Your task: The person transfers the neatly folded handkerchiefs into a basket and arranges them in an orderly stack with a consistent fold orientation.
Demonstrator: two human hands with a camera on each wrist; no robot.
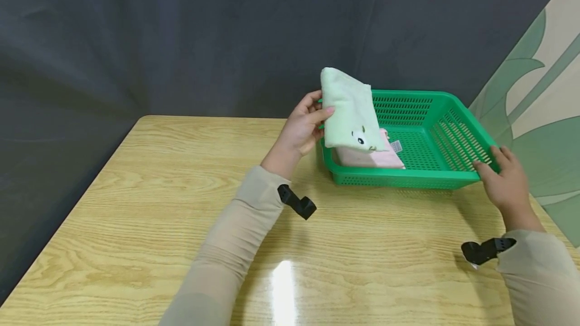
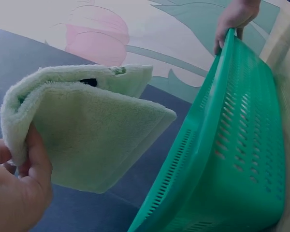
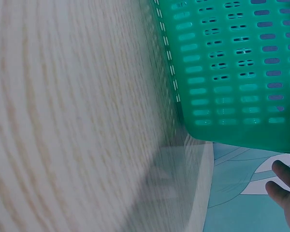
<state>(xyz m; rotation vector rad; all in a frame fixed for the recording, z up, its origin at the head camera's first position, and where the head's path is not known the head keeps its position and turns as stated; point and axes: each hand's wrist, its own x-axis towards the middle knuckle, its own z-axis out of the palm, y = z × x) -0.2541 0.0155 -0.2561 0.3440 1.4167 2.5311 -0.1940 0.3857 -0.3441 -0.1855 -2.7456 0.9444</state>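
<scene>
My left hand [image 1: 302, 124] pinches the left edge of a folded pale green towel [image 1: 349, 109], its thumb in front. The towel is plush and bears a small embroidered eye. It is held over the left part of a green plastic basket [image 1: 408, 179]; in the left wrist view its folded layers [image 2: 96, 135] spread apart. A pink cloth [image 1: 394, 159] with a white label lies inside the basket, partly hidden behind the towel. At the basket's front right corner, my right hand [image 1: 506, 180] grips the rim.
The basket rests on a wood-grain table [image 1: 158, 205] near its back right. Behind the table hangs a dark curtain [image 1: 226, 39]. To the right stands a wall with a leaf pattern [image 1: 548, 165]. Each sleeve carries a black wrist mount [image 1: 296, 202].
</scene>
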